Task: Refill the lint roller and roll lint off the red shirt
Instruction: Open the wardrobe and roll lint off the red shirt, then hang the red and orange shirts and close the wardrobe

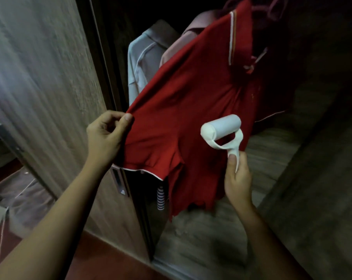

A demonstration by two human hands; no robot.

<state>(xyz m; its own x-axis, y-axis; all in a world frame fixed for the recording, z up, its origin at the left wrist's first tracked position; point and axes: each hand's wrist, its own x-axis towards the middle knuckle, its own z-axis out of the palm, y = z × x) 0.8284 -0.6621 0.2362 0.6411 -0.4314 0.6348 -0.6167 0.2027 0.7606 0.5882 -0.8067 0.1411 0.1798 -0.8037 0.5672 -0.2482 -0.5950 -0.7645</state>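
A red polo shirt (191, 93) with white trim hangs from a hanger inside an open wardrobe. My left hand (106, 136) pinches the shirt's sleeve edge and pulls the cloth out to the left. My right hand (237, 178) grips the white handle of a lint roller (221, 128). The roller's white drum lies against the shirt's front, near its lower right side. The roll on it looks clean and white.
A grey shirt (142, 57) and a pink garment (199, 21) hang behind the red one. The wardrobe door (50, 87) stands at the left with a metal handle (120, 182). A striped cloth (161, 199) hangs below the shirt. The wardrobe's wooden floor (211, 229) lies underneath.
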